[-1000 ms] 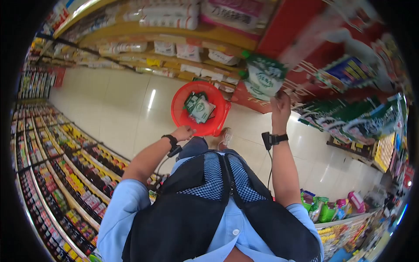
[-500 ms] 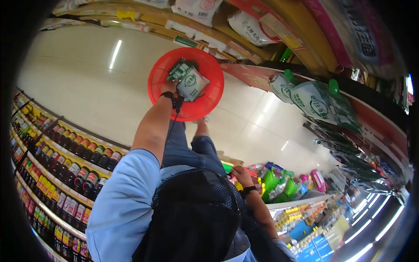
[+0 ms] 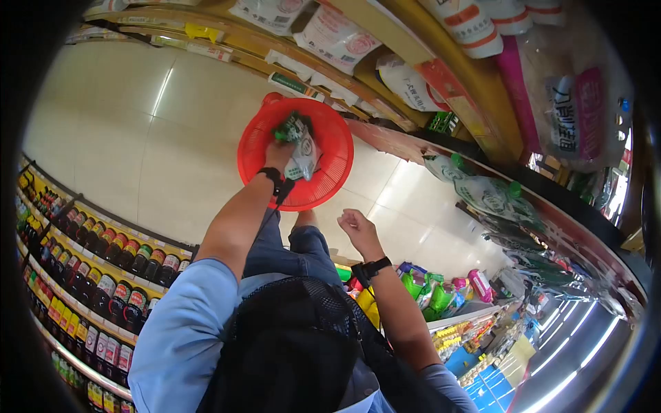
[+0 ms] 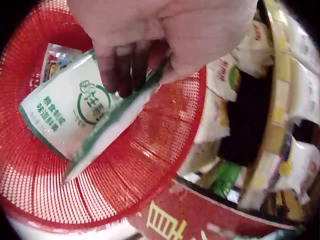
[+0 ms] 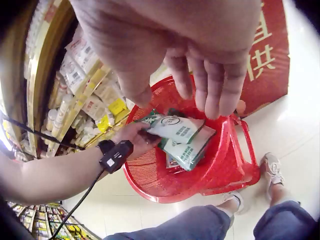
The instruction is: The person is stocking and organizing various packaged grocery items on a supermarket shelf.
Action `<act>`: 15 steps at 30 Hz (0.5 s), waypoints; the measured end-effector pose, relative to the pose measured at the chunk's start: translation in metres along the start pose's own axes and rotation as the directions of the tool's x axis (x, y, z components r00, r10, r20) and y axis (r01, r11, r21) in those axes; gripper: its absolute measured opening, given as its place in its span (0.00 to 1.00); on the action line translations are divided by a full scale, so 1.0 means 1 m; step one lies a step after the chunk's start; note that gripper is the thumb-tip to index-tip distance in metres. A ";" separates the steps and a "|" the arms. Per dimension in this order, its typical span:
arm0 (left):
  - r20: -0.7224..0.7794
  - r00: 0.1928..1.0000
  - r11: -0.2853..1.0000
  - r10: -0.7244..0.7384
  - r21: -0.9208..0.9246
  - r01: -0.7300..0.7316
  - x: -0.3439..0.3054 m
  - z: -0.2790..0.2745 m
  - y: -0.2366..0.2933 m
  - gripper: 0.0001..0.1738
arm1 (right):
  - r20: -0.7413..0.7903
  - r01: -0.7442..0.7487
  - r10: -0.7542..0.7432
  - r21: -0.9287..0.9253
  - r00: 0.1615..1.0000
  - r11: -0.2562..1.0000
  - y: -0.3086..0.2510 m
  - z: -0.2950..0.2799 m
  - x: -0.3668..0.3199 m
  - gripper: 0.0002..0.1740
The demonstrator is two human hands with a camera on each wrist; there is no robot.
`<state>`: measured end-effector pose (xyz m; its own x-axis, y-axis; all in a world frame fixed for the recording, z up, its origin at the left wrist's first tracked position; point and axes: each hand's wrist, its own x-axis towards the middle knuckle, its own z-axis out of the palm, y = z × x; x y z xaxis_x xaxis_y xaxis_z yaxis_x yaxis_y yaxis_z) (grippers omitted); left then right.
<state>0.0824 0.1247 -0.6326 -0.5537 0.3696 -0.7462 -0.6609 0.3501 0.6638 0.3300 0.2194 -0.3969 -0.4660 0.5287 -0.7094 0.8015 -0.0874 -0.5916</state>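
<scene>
A red plastic basket (image 3: 330,138) stands on the floor in front of the person. My left hand (image 3: 278,155) is down inside it, pinching a green-and-white printed packet (image 4: 116,122) by its edge. That packet is tilted, seen nearly edge-on in the left wrist view. Beneath it lies a second packet (image 4: 65,112) with a white face and green print, and part of a small colourful packet (image 4: 56,60) shows beside it. My right hand (image 3: 361,233) hangs in the air to the right of the basket, fingers loosely bent, holding nothing.
Shelves with white bags (image 3: 337,40) run along the far side. Green-and-white bags (image 3: 492,196) hang by a red display at the right. Shelves of dark bottles (image 3: 127,292) line the left. Colourful packets (image 3: 437,296) sit on a low shelf at right.
The right hand has left the hanging bags, dropped near the body, then come forward. The left hand has moved from the basket's rim into it and tilted up a packet.
</scene>
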 end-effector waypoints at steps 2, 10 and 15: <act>0.190 0.981 0.990 0.041 -0.140 -0.014 -0.066 0.004 0.060 0.10 | -0.124 0.121 -0.131 -0.090 0.984 0.989 -0.027 0.002 0.005 0.33; 0.876 0.450 0.978 -0.173 0.100 0.182 -0.188 -0.015 0.110 0.14 | 0.381 -0.188 -0.068 0.596 0.922 0.781 -0.012 -0.008 -0.003 0.38; 0.729 0.586 0.927 -0.354 0.188 0.325 -0.148 -0.021 0.107 0.24 | 0.366 -0.411 0.195 0.739 0.910 0.534 0.009 0.008 -0.044 0.18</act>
<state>0.0826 0.0892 -0.4526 0.2789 0.7205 -0.6349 -0.6971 0.6066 0.3822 0.3549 0.1884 -0.3746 -0.4053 0.1554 -0.9009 0.3427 -0.8878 -0.3073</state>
